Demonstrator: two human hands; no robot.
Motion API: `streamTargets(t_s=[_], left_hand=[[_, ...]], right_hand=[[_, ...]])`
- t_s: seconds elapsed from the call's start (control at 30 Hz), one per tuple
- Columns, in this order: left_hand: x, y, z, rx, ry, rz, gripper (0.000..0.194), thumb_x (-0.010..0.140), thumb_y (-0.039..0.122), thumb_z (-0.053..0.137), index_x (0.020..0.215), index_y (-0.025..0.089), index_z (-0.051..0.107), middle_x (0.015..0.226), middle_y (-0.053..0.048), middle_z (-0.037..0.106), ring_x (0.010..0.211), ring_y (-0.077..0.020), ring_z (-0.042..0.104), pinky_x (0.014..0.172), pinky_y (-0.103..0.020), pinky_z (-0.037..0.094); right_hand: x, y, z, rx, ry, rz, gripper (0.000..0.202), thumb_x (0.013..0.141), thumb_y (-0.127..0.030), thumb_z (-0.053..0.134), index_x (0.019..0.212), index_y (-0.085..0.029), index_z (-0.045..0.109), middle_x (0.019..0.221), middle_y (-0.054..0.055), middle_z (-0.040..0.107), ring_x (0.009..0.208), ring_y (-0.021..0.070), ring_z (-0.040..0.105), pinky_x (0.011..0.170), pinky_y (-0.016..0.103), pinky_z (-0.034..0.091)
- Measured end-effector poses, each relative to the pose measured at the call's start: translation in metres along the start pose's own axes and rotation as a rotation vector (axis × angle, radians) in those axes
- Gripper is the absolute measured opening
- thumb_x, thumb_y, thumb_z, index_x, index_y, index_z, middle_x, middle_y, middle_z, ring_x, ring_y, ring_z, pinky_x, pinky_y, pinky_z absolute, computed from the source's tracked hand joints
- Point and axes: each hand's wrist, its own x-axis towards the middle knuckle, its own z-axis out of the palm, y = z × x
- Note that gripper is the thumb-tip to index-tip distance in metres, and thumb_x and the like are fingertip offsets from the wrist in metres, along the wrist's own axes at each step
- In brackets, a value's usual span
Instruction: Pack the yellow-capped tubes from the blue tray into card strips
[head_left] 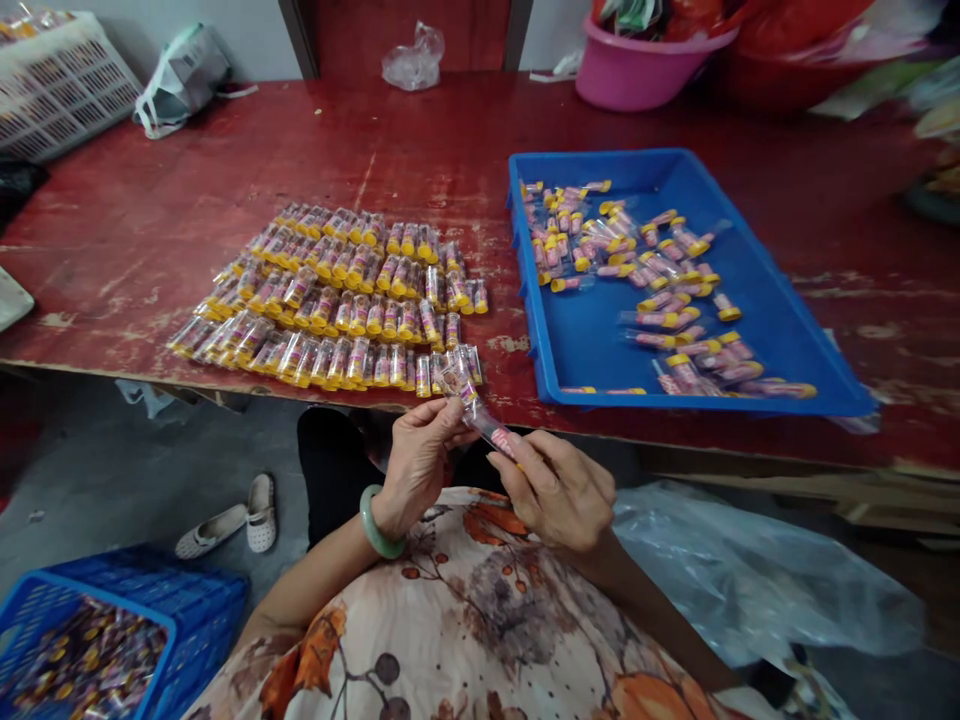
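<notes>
Our left hand (420, 455) pinching tube (487, 425) toward far end, right hand (564, 487) pinching near end, right at surface's (420, 130) front edge. Rows (330, 300) along same edge look done, we'd say; loose tubes (664, 265) in tray (585, 340) still left, decent pile.

Looks like a workshop, judging by the scuffed red worktable (442, 130), rows of capped tubes (358, 362) and brimming blue crate (204, 592).

By the edge of a red table (442, 135), the left hand (421, 452) and right hand (561, 490) held a clear tube (489, 428) between them, with rows of yellow-capped tubes (375, 315) beyond and a blue tray (589, 345) of loose tubes (684, 372) to the right.
</notes>
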Motion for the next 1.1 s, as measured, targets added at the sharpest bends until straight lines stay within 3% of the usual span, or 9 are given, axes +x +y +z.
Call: streamTargets(t_s=[0.17,0.37,0.43,0.53,0.63,0.7,0.8,0.87,1.1], left_hand=[[0.000,-0.002,-0.003,0.050,0.012,0.034,0.037,0.055,0.038,0.094,0.074,0.013,0.074,0.069,-0.003,0.073,0.059,-0.0118,0.067,0.064,-0.025,0.057],[0.003,-0.002,-0.006,0.063,0.009,0.036,0.032,0.057,0.035,0.093,0.069,0.013,0.073,0.067,-0.002,0.071,0.058,-0.0118,0.066,0.064,-0.025,0.057],[0.003,0.000,-0.006,0.042,0.006,0.015,0.032,0.060,0.037,0.091,0.070,0.013,0.073,0.068,-0.003,0.071,0.060,-0.0122,0.067,0.066,-0.025,0.056],[0.002,0.002,-0.004,0.038,0.000,-0.028,0.031,0.060,0.035,0.092,0.074,0.013,0.075,0.073,-0.004,0.073,0.069,-0.0145,0.070,0.072,-0.026,0.056],[-0.002,0.000,-0.002,0.087,-0.004,-0.050,0.030,0.058,0.033,0.093,0.071,0.013,0.075,0.068,-0.002,0.070,0.062,-0.0111,0.065,0.067,-0.023,0.052],[-0.005,-0.002,-0.001,0.144,-0.041,-0.068,0.029,0.059,0.035,0.092,0.068,0.013,0.075,0.064,-0.002,0.069,0.057,-0.0097,0.060,0.061,-0.023,0.049],[-0.007,-0.005,-0.001,0.232,-0.092,-0.043,0.030,0.061,0.039,0.090,0.063,0.013,0.075,0.061,-0.002,0.067,0.056,-0.0099,0.057,0.058,-0.023,0.046],[-0.006,-0.005,-0.002,0.266,-0.060,-0.005,0.031,0.062,0.041,0.089,0.065,0.013,0.075,0.059,-0.002,0.067,0.054,-0.0101,0.057,0.057,-0.023,0.045],[0.000,-0.002,-0.005,0.263,-0.080,-0.007,0.030,0.066,0.040,0.087,0.062,0.014,0.073,0.058,-0.002,0.065,0.055,-0.0084,0.056,0.057,-0.020,0.045]], right_hand=[[-0.005,0.000,0.006,0.011,0.022,0.038,0.052,0.084,-0.023,0.075,0.132,-0.020,0.056,0.093,0.008,0.073,0.076,0.0171,0.070,0.069,0.026,0.057],[-0.011,-0.003,0.007,-0.093,0.008,-0.042,0.043,0.081,-0.024,0.078,0.121,-0.022,0.063,0.095,0.007,0.074,0.071,0.0161,0.069,0.066,0.027,0.056],[-0.010,-0.003,0.007,0.050,0.074,0.100,0.034,0.081,-0.021,0.076,0.114,-0.024,0.066,0.094,0.005,0.074,0.076,0.0169,0.070,0.067,0.028,0.056],[-0.003,0.001,0.005,0.419,0.052,0.524,0.007,0.088,-0.022,0.067,0.093,-0.023,0.071,0.082,0.002,0.072,0.072,0.0160,0.068,0.065,0.028,0.054],[0.008,0.005,0.006,0.779,-0.144,0.932,0.016,0.087,-0.035,0.066,0.091,-0.021,0.074,0.066,-0.002,0.066,0.057,0.0128,0.061,0.054,0.025,0.047],[0.015,0.006,0.009,0.936,-0.220,1.085,0.025,0.080,-0.040,0.073,0.094,-0.019,0.075,0.064,-0.002,0.066,0.055,0.0126,0.059,0.052,0.024,0.045],[0.021,0.006,0.013,0.977,-0.232,1.168,0.018,0.073,-0.037,0.076,0.074,-0.018,0.075,0.065,-0.001,0.069,0.059,0.0133,0.060,0.057,0.024,0.047],[0.022,0.008,0.013,0.975,-0.250,1.185,0.017,0.071,-0.034,0.076,0.064,-0.019,0.072,0.060,-0.001,0.067,0.056,0.0129,0.059,0.055,0.023,0.046],[0.029,0.015,0.006,1.092,-0.446,1.205,0.018,0.068,-0.032,0.072,0.058,-0.018,0.068,0.051,-0.002,0.062,0.048,0.0127,0.058,0.049,0.022,0.044]])
